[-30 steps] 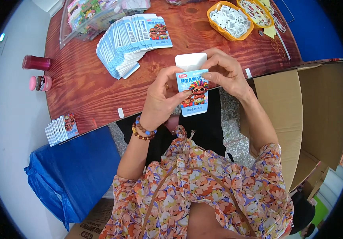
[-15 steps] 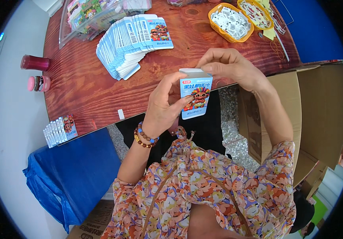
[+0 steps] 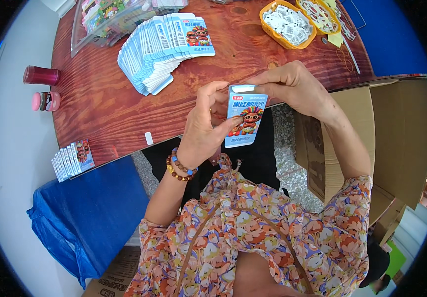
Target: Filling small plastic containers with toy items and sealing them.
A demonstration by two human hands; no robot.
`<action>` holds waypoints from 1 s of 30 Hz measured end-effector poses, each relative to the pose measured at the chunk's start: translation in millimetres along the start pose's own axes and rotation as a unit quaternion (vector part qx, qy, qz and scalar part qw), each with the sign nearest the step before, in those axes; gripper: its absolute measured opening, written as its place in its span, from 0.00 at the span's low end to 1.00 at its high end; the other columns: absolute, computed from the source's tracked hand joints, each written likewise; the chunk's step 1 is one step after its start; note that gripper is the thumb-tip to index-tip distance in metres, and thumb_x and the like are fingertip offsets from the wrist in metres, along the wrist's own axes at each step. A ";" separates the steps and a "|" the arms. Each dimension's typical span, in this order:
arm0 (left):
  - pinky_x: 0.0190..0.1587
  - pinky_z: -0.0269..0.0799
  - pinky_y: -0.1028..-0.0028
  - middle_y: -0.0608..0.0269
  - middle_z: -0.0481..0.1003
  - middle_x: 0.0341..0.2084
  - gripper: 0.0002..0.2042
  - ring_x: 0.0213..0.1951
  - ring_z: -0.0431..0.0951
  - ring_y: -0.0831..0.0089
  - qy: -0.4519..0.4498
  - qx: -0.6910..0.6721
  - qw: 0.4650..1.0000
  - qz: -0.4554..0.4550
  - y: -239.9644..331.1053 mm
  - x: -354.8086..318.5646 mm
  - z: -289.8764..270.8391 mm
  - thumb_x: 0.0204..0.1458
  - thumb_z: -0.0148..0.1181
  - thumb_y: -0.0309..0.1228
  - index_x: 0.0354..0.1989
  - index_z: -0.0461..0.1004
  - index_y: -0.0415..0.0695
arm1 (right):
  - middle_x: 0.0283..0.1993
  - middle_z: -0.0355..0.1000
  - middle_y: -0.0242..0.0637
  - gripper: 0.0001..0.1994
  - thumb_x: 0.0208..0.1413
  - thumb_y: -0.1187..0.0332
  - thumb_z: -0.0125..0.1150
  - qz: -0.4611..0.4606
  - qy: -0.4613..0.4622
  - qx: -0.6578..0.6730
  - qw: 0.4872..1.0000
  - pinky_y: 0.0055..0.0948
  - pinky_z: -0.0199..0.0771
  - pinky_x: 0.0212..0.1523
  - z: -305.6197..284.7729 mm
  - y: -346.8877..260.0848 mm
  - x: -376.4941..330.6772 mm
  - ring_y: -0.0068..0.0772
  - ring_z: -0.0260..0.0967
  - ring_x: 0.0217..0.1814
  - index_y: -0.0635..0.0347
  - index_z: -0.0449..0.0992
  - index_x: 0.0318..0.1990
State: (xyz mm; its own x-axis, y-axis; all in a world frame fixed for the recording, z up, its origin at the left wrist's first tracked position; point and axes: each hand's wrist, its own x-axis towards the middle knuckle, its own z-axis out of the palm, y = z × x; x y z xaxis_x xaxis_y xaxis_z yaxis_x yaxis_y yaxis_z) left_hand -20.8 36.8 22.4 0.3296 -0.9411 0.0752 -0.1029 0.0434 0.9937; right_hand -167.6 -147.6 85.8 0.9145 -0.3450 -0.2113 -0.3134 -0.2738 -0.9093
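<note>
Box (image 3: 247, 121): over the worktop's (image 3: 99, 94) near edge, above the lap.
Left hand (image 3: 199, 129): holding the box, thumb on its front.
Right hand (image 3: 295, 91): narrow, fingertips by the flap (image 3: 243, 89); I cannot tell whether it pinches.
Crease risk: flap could buckle, I judge, if pushed in crooked.
Crush risk: front could dent under a hard left thumb.
Drop risk: a slack left hold could lose the box lapward.
Worktop surface: reddish, wood-grained; I note stack (image 3: 149, 54), row (image 3: 72, 159), yellow baskets (image 3: 266, 32), jars (image 3: 42, 75).
Room: pale wall (image 3: 5, 148) left, open carton (image 3: 347, 143) right, speckled floor (image 3: 297, 185).
</note>
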 end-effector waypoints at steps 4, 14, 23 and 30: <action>0.42 0.78 0.70 0.54 0.76 0.43 0.33 0.41 0.81 0.68 -0.006 0.018 1.000 -0.009 0.2 0.9 0.3 0.50 0.66 0.18 0.63 0.58 0.42 | 0.44 0.81 0.39 0.12 0.60 0.76 0.60 -0.040 0.009 -0.105 0.994 0.25 0.81 0.41 0.3 -2.1 -2.6 0.26 0.80 0.40 0.65 0.81 0.50; 0.47 0.77 0.72 0.57 0.76 0.47 0.32 0.47 0.79 0.73 0.006 0.016 1.000 -0.001 -5.3 2.6 4.2 0.50 0.65 0.16 0.65 0.64 0.44 | 0.51 0.78 0.47 0.19 0.56 0.78 0.62 -0.203 0.054 -0.251 0.945 0.30 0.78 0.46 8.1 6.6 -12.6 0.40 0.79 0.48 0.63 0.76 0.57; 0.49 0.77 0.74 0.61 0.75 0.48 0.28 0.48 0.77 0.76 -0.027 -0.158 0.985 -0.059 -2.9 3.2 5.2 0.54 0.63 0.18 0.64 0.64 0.42 | 0.54 0.78 0.40 0.18 0.56 0.80 0.63 -0.174 0.069 -0.050 0.981 0.26 0.79 0.51 6.8 28.5 -13.2 0.28 0.76 0.53 0.65 0.77 0.55; 0.49 0.77 0.74 0.61 0.76 0.48 0.27 0.47 0.78 0.77 -0.029 -0.089 0.995 -0.021 -2.5 3.2 8.0 0.54 0.64 0.18 0.62 0.65 0.42 | 0.49 0.79 0.37 0.13 0.57 0.79 0.64 -0.031 0.072 0.141 0.987 0.22 0.78 0.44 13.9 26.3 -17.0 0.22 0.76 0.47 0.66 0.80 0.50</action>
State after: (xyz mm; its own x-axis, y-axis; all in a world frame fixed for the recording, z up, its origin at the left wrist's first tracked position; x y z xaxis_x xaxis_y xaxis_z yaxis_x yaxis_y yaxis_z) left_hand -27.0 30.9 19.5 0.2758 -0.9606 0.0340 0.0801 0.0582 0.9951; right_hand -187.9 -136.5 60.4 0.8774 -0.4652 -0.1175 -0.1556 -0.0443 -0.9868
